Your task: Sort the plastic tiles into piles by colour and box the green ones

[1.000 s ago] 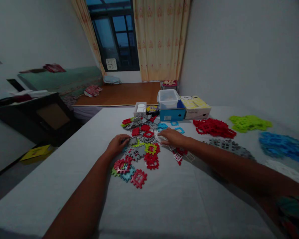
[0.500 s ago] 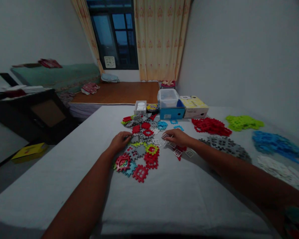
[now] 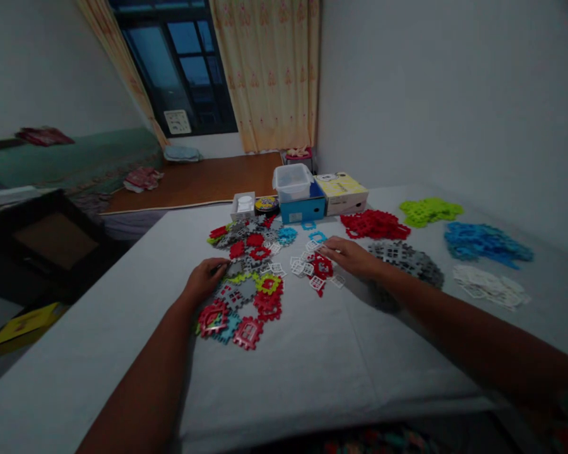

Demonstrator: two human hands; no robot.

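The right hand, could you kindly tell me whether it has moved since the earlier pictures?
Yes; judged against the blue box, the right hand has moved rightward.

Here are both your arms, stretched forward, hands well apart. Your left forearm (image 3: 149, 362) slants far and rightward to your left hand (image 3: 206, 279), its fingers curled toward the right. Your right forearm (image 3: 447, 309) cuts in from the near right; your right hand (image 3: 348, 254) points left, knuckles up, fingertips too dim to read clearly.
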